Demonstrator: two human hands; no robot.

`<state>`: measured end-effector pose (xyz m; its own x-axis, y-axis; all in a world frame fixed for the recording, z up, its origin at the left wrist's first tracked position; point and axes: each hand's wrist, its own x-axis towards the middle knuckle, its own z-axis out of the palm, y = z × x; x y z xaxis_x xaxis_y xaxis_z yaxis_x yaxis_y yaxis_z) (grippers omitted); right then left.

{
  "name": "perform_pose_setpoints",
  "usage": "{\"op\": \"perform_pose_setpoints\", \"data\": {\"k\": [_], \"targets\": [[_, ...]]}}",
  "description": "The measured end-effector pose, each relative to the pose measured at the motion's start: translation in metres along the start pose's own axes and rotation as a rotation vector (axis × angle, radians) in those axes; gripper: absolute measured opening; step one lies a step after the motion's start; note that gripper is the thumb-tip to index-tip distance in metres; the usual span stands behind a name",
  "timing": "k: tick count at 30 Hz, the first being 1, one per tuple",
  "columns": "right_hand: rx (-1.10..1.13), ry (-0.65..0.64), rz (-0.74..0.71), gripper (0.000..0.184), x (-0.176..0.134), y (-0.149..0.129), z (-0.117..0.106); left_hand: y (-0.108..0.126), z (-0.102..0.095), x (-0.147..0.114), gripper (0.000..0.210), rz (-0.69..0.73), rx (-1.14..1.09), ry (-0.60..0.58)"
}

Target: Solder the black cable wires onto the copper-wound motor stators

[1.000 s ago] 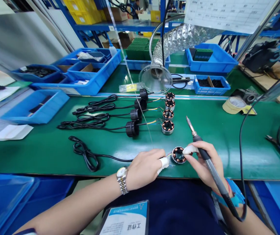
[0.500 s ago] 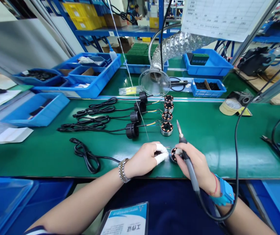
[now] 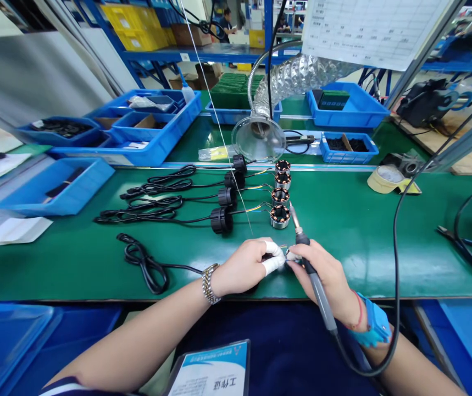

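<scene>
My left hand (image 3: 249,265), with white coverings on thumb and finger, pinches thin wires (image 3: 282,247). A black cable (image 3: 147,265), coiled at its far end, runs under that wrist. My right hand (image 3: 322,269) holds a soldering iron (image 3: 317,289), its tip pointing up and away. The thumb and finger of that hand also meet at a small stator (image 3: 288,255), right beside my left fingertips. My fingers hide most of this stator. Beyond my hands stands a column of several finished-looking ring stators (image 3: 280,218), wired to black caps (image 3: 221,221) with coiled cables.
A thin solder strand (image 3: 221,129) hangs down left of the stators. Behind are a clear fume hood (image 3: 259,138) and blue bins (image 3: 349,148). A tape roll (image 3: 388,179) and pliers (image 3: 445,234) lie right; the iron's cord (image 3: 396,264) loops past my right arm.
My right hand and the soldering iron have shifted slightly left, closer to my left hand. The right fingers now cover more of the small stator. My left hand stays nearly still.
</scene>
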<state>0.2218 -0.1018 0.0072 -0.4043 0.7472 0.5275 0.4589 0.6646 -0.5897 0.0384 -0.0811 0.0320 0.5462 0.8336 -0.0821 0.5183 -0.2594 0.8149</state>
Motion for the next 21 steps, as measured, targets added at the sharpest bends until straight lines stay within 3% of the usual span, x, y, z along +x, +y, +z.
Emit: {"op": "perform_pose_setpoints", "data": {"k": [5, 9, 14, 21], "targets": [[0.061, 0.064, 0.072, 0.027, -0.001, 0.001, 0.001, 0.002, 0.002, 0.000, 0.015, -0.047, -0.048, 0.032], [-0.015, 0.128, 0.144, 0.023, -0.007, -0.001, -0.023, 0.006, 0.003, 0.000, 0.015, -0.077, -0.008, 0.049], [0.038, 0.114, 0.054, 0.036, -0.019, -0.005, -0.053, 0.006, 0.004, 0.000, 0.016, -0.077, 0.019, 0.051], [0.241, 0.052, 0.161, 0.026, -0.028, -0.001, -0.060, 0.007, 0.001, 0.002, 0.012, -0.124, -0.006, 0.037]]}}
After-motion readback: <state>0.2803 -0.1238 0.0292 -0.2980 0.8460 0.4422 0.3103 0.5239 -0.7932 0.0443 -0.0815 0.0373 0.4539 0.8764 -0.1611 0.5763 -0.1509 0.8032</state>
